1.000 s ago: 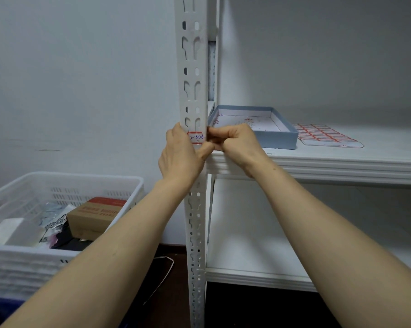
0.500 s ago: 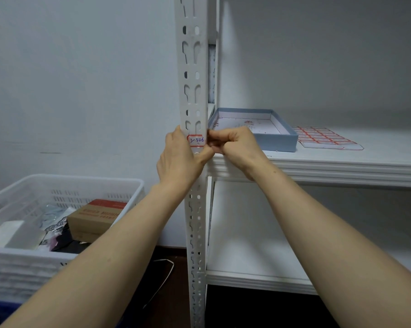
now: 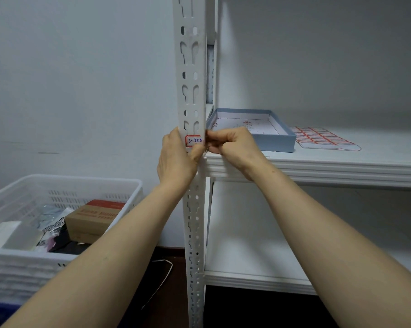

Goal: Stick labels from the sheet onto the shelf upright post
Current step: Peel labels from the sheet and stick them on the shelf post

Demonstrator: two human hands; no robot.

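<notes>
Now both hands meet at a label (image 3: 194, 140) on the post (image 3: 190, 67).
Label lies crosswise, long side level, writing upright, just above the shelf (image 3: 341, 169); left hand (image 3: 176, 159) curls round the post; right hand (image 3: 233, 145) pinches the label's right edge.

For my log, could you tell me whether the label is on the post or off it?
On: the label lies flat against the post. The right hand pinches its right edge; stuck there, cannot tell.

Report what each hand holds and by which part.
The left hand grips the upright post beside the label, thumb at its lower edge; the right hand pinches the label's right edge.
</notes>
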